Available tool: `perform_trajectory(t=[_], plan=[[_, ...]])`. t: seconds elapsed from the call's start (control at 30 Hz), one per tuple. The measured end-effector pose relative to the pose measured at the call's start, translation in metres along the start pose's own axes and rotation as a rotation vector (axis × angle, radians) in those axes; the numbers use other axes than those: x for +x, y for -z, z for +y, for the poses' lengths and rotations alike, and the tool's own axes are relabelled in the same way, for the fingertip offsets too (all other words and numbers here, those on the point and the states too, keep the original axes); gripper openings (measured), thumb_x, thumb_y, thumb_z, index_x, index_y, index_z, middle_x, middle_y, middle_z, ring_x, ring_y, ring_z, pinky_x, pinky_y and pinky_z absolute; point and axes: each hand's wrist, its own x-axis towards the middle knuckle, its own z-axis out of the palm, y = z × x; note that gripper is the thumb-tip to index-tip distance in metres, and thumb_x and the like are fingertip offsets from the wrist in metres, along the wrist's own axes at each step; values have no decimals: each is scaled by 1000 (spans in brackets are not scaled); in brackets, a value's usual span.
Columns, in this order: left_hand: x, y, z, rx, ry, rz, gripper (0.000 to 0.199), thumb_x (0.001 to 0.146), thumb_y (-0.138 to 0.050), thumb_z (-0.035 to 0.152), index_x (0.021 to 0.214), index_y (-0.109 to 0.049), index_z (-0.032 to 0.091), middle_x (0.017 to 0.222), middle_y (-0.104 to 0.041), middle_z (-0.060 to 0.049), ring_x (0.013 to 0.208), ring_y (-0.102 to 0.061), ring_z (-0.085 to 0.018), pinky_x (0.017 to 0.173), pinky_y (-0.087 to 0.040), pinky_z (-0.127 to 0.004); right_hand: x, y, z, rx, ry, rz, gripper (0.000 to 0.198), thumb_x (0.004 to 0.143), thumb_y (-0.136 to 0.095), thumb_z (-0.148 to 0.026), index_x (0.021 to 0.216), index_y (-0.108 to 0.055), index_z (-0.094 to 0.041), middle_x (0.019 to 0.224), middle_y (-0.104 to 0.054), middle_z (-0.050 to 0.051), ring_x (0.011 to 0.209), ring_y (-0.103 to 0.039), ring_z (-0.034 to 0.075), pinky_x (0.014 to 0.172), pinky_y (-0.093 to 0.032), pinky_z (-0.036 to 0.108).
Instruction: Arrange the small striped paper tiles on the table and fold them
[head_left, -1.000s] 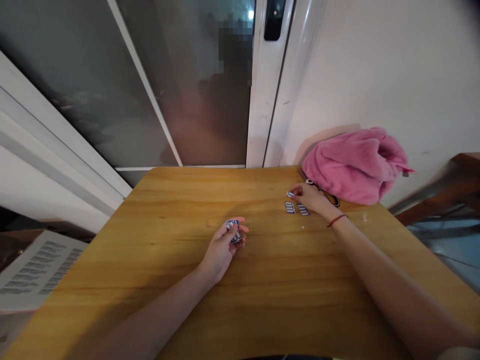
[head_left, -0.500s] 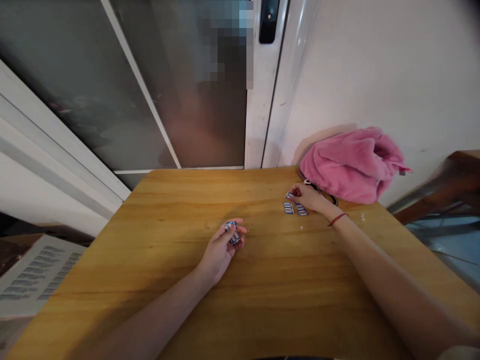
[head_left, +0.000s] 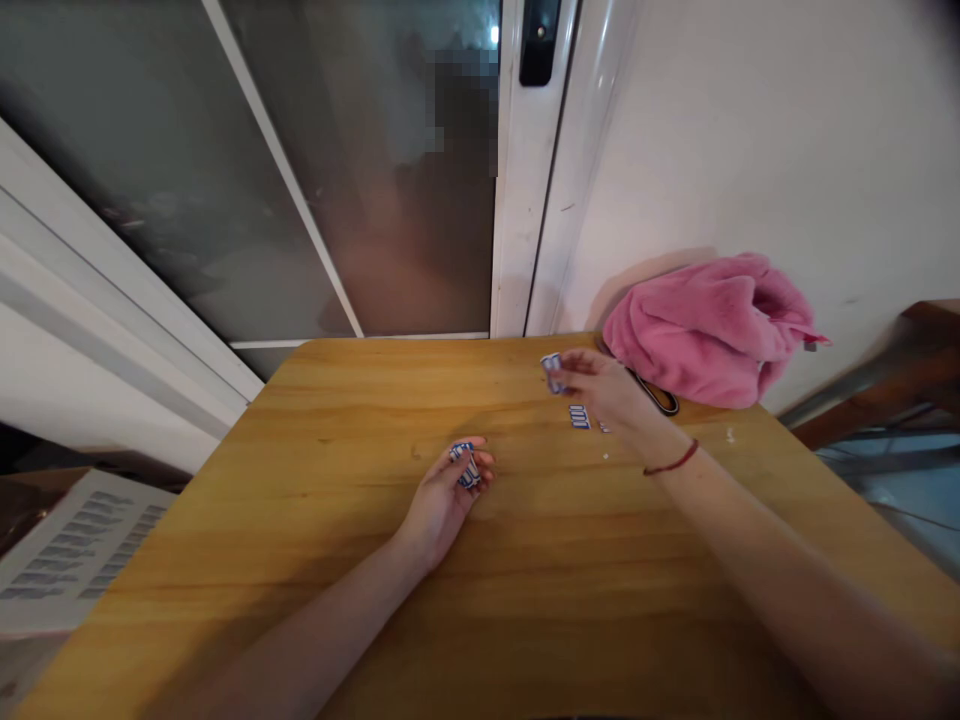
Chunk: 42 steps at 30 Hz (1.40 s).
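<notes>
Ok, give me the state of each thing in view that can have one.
Left hand: closed on blue-and-white pieces
Right hand: fingers pinching another patterned piece, blurred
Uncovered piece: lying flat on the table
Red bracelet: worn on the right wrist
Pink plush item: crumpled
Glazed door: looks shut

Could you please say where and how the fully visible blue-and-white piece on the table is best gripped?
Probably by its near and far edges, from above and the left: the piece lies flat, with the right hand near its right side.
</notes>
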Motion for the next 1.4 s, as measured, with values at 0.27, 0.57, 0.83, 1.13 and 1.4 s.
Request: perform_trajectory(t=[0.27,0.57,0.83,1.13,1.4], plan=[[-1,-3,-4,-66,-113,-22,10,80,-56,20,87,-60,15,83,-59,-3,73,-53,-12,65,-42,-24,-73,-95,30,167,-101,-149,24,59,-71,-23,71,-51,-19,66,-55,-3,58,-52,10,50,-45,23],[-4,-4,-12,142,-135,-31,26,87,-45,41,98,-53,19,92,-56,-4,83,-52,-16,70,-40,-26,-84,-102,32,14,-11,-78,13,67,-63,-21,73,-51,-19,71,-57,-2,63,-53,11,54,-46,23],[-8,0,-13,574,-328,-2,23,87,-46,36,99,-57,20,104,-58,-5,102,-50,-19,93,-33,-30,-78,-97,41,-328,73,-33,21,68,-60,-22,72,-40,-21,63,-43,-6,58,-42,10,53,-36,22],[0,7,-10,340,-267,9,26,81,-54,41,91,-57,18,69,-47,2,61,-48,-11,62,-39,-24,-4,12,-3,-940,175,-59,32,70,-63,-39,93,-54,-18,83,-61,5,75,-55,17,67,-41,29],[-5,1,-8,361,-166,0,27,78,-57,43,88,-58,18,63,-44,3,56,-41,-10,52,-32,-21,17,56,18,-1312,40,-351,40,57,-74,-32,93,-61,-22,87,-65,3,85,-57,22,70,-39,29]])
